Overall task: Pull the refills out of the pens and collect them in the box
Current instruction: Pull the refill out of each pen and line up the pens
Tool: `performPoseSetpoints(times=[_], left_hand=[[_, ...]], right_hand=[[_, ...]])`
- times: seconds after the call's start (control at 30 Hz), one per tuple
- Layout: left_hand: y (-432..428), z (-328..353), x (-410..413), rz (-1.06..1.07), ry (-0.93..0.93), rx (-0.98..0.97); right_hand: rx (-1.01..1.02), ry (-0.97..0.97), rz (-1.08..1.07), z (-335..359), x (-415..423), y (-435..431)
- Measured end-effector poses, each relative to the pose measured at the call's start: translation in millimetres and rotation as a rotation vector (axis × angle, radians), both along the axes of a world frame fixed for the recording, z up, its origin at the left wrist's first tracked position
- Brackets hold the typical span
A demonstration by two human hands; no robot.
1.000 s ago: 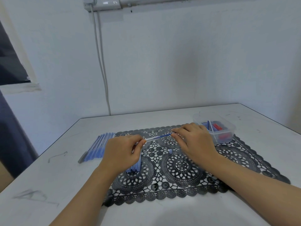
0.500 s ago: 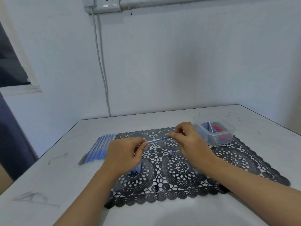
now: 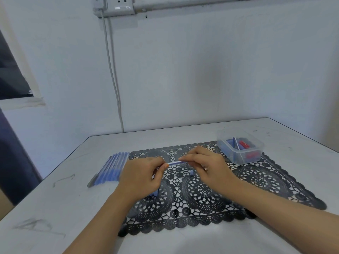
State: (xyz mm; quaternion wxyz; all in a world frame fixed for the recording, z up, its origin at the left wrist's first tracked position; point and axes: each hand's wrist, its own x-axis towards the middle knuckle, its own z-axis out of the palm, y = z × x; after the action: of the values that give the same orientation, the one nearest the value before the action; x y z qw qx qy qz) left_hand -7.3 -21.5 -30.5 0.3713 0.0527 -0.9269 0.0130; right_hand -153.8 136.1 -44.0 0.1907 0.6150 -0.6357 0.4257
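Observation:
My left hand (image 3: 143, 176) grips a blue pen barrel, mostly hidden under the fingers, its lower end (image 3: 155, 193) poking out below the palm. A thin blue-and-white refill (image 3: 175, 163) spans the gap to my right hand (image 3: 207, 165), which pinches its far end. Both hands hover over the black lace mat (image 3: 256, 182). The clear plastic box (image 3: 240, 147) stands at the mat's far right corner and holds blue and red pieces plus a refill. A row of several blue pens (image 3: 111, 168) lies left of the mat.
A small blue pen cap (image 3: 191, 172) stands on the mat between my hands. The white table (image 3: 55, 213) meets the wall at the back, and its left edge drops off near the pens. A cable (image 3: 114, 79) runs down the wall behind.
The camera has tilted, shifting the scene. My right hand has drawn closer to my left, so less of the refill shows between them.

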Motion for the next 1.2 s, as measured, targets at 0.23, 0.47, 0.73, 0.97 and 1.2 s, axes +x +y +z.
performPoseSetpoints(times=[0.23,0.47,0.73,0.97,1.2], left_hand=[[0.2,-2.3,-2.2,-0.053,0.0,0.045],[1.7,-1.8,-1.2,-0.074,0.001,0.054],[-1.4,-0.6,-0.5,-0.043,0.011,0.057],[-6.2,-2.9,-0.9,-0.005,0.028,0.044],[-3.4,-1.5,-1.2,0.005,0.023,0.035]], right_hand=[[-0.012,-0.536,0.116,8.8,9.0,2.7],[-0.05,-0.77,0.135,14.1,14.4,3.0],[-0.004,-0.753,0.006,15.4,6.7,8.6],[0.42,-0.326,-0.169,5.4,-8.6,4.9],[0.658,-0.114,-0.166,-2.1,-10.5,1.5]])
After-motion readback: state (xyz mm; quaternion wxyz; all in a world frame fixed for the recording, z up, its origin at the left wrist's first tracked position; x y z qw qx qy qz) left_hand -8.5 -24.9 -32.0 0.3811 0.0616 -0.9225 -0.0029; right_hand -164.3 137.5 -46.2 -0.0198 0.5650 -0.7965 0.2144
